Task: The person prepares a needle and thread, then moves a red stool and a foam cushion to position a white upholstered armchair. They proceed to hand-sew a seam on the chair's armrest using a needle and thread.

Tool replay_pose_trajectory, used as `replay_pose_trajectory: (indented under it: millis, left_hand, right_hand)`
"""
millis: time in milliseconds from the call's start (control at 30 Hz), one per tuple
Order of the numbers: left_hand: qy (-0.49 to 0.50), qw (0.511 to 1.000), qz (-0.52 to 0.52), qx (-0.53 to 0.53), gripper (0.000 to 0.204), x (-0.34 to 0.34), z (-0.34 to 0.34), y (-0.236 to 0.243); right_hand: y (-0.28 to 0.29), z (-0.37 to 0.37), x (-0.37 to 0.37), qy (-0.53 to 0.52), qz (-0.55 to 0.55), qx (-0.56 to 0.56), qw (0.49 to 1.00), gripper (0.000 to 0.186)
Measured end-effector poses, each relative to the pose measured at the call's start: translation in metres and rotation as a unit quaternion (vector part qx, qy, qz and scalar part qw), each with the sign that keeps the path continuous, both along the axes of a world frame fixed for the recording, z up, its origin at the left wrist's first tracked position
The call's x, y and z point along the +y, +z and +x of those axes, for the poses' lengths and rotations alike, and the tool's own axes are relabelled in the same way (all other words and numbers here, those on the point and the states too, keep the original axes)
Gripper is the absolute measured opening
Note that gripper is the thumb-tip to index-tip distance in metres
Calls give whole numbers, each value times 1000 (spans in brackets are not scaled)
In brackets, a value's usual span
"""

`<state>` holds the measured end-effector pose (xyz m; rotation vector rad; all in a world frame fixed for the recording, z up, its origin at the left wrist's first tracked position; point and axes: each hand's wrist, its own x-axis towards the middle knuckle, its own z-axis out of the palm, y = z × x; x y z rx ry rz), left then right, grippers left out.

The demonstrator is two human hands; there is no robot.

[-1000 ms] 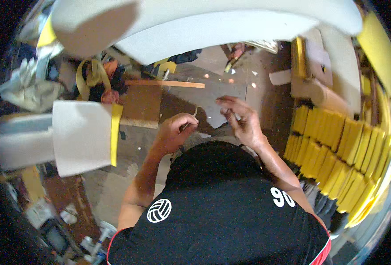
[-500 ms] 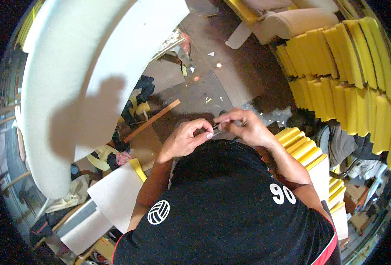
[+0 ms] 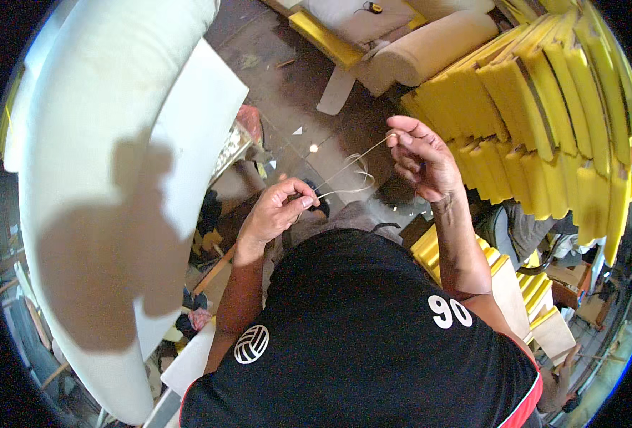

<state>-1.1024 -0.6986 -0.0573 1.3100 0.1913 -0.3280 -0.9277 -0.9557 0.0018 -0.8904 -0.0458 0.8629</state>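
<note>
Thread point(image 3: 351, 167): taut, pinched between left hand point(image 3: 276, 210) grip and right hand point(image 3: 423, 157) grip.
Risk: thin strand may slip or tangle in its loose loop.

The thread point(image 3: 350, 171) runs between the two hands: left hand point(image 3: 276, 210) lower and closer to the body, right hand point(image 3: 421, 158) higher and off to the right. A big curved foam panel point(image 3: 94, 178) sits to the left. Stacked foam pieces point(image 3: 544, 114) sit right. An upholstered cushion point(image 3: 423, 50) lies ahead on the floor point(image 3: 280, 100).
</note>
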Motion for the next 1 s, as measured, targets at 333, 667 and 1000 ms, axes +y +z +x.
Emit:
replay_pose_trajectory:
  millis: [333, 667, 1000]
  left_hand:
    - [137, 990, -8, 41, 10, 37, 109, -31]
    - [428, 882, 64, 184, 14, 91, 219, -177]
    - [294, 852, 418, 110, 23, 139, 353, -240]
  right_hand:
    - [14, 119, -1, -118, -11, -22, 993, 33]
    - [58, 341, -10, -351, 49, -174, 919, 45]
    - [99, 481, -92, -455, 63, -319, 829, 42]
